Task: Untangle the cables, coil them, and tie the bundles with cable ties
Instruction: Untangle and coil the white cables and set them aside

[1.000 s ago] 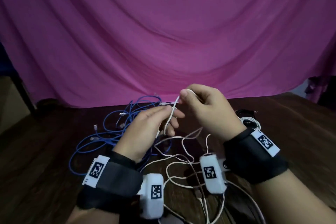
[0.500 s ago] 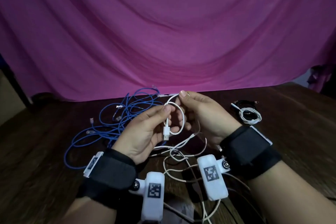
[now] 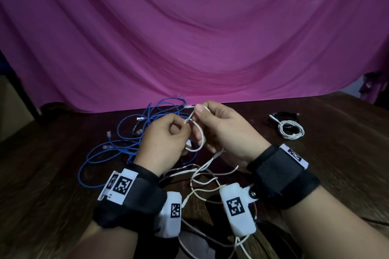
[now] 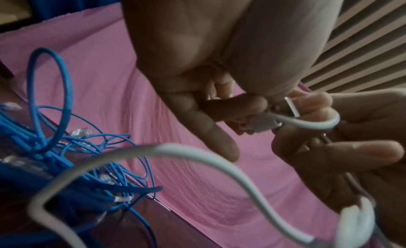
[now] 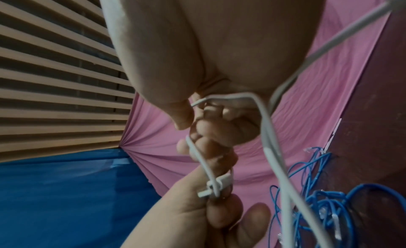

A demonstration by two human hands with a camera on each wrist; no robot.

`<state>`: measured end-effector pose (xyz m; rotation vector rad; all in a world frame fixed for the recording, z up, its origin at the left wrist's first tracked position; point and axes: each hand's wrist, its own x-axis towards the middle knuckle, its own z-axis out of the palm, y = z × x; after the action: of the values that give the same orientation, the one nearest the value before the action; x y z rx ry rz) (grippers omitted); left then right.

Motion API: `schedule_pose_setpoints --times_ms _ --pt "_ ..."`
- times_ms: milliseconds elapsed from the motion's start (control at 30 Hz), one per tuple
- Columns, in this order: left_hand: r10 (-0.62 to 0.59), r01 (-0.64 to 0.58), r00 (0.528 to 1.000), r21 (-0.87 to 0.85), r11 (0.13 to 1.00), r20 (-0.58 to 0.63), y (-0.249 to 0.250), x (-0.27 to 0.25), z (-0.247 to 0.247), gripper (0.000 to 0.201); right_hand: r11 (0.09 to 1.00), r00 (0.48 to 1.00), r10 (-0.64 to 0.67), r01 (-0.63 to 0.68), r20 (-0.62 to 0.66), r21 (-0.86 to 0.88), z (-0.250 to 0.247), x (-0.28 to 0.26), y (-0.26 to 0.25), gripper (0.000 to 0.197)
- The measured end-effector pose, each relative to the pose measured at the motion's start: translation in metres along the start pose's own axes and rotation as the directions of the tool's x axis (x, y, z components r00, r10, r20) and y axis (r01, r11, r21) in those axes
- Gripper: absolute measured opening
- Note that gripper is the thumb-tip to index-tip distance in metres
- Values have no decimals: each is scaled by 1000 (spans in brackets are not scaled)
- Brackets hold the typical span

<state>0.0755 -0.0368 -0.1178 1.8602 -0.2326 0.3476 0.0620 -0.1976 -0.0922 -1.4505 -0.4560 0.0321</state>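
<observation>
The dark wooden table carries tangled blue cables and a coiled white cable.

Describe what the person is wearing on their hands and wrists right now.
Both hands are bare: no gloves or sleeves. The left hand and right hand each have a wide black wrist strap carrying a white tag printed with a black square code, plus a white camera housing bearing a similar code.
</observation>
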Motion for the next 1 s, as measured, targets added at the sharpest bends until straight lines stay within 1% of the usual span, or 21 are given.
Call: schedule_pose_setpoints --times_ms 67,200,233,300,333,367,400,433,467,500,533,567,600,633,667,700,733,833,867,933,1000 --pt "43 -41 999 62 997 -25 2 0 0 18 1000 1000 -5 5 -24 4 0 1 3 24" --pt "188 -143 974 299 943 -127 2 1 -3 18 999 999 -32 32 20 19 -1 1 4 25" --pt "200 -148 970 324 934 -135 3 0 -4 18 999 999 -38 37 33 25 -1 1 5 25" --pt "186 -142 976 323 936 -109 4 0 -5 19 998 998 -45 43 34 36 -1 2 7 25" --pt "157 -130 984 282 951 -78 5 -1 -6 22 998 999 -48 47 19 48 -2 3 8 24" --pt "108 -100 994 195 976 -31 7 -2 -8 25 997 999 -48 48 -4 66 -3 4 9 24" --pt "39 -41 999 51 998 34 11 -4 -9 28 995 999 -46 48 -30 88 -5 5 9 24" --pt "-36 51 993 -137 989 111 16 -6 -11 27 993 998 -43 48 -48 112 -7 5 9 23" --pt "-99 162 975 -336 928 199 21 -7 -12 23 990 998 -40 48 -57 133 -10 6 10 22" --pt "-138 273 947 -505 819 289 26 -7 -13 20 989 998 -40 48 -57 142 -12 7 11 22" --pt "-155 353 923 -612 708 353 29 -8 -14 21 989 998 -39 46 -52 142 -13 7 11 22" --pt "-169 404 906 -675 617 388 31 -8 -13 24 989 998 -42 47 -43 138 -13 7 12 22" --pt "-179 428 899 -719 548 400 33 -7 -11 25 989 998 -49 54 -37 139 -13 7 13 22" --pt "-179 436 898 -754 491 402 35 -7 -10 25 987 998 -59 63 -33 145 -13 7 14 22" --pt "-169 437 898 -774 458 407 36 -8 -8 24 986 997 -69 73 -33 150 -13 7 14 22" --pt "-153 444 893 -774 451 423 37 -10 -6 24 985 996 -80 85 -38 149 -13 8 14 21" --pt "-140 460 882 -751 474 451 38 -11 -5 24 985 995 -90 96 -48 142 -14 7 14 21" --pt "-130 490 841 -638 594 525 40 -14 -3 25 986 991 -100 110 -86 128 -16 7 12 20" --pt "-138 488 838 -613 622 528 39 -14 -2 25 986 990 -95 109 -108 126 -17 7 11 21" --pt "-154 468 848 -579 668 508 39 -14 -1 26 991 981 -87 103 -176 84 -19 7 9 21" --pt "-152 436 854 -526 731 498 39 -13 0 29 994 961 -93 105 -262 33 -21 7 6 21"
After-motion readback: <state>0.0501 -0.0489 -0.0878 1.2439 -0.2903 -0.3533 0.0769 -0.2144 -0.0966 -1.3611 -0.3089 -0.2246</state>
